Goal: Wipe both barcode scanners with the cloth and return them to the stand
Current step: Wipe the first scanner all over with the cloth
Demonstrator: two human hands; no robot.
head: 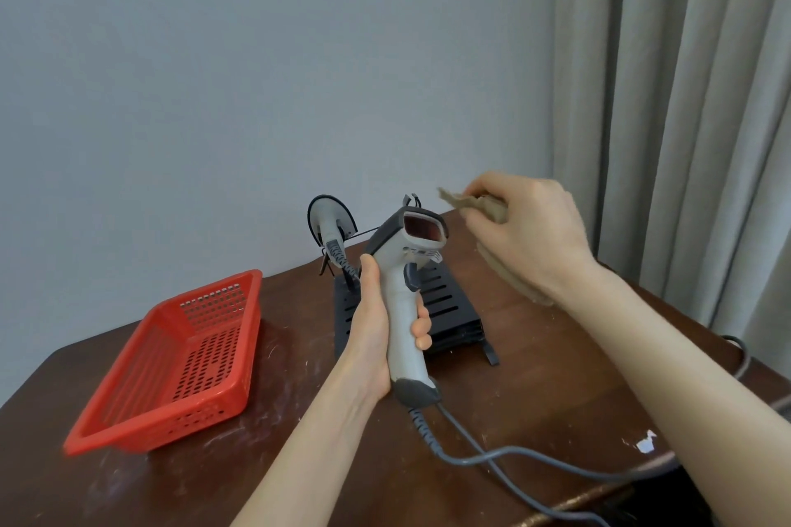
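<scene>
Soft, even light is filling the scene, casting faint shadows on the tabletop (535, 389); the wide lens is bowing the curtain (685, 98) at far right; detail is looking soft.

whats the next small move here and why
Probably bring the cloth left onto the scanner, at its window, and wipe. The right hand holds the cloth just beside it, apparently not touching, while the left hand grips the handle upright.
</scene>
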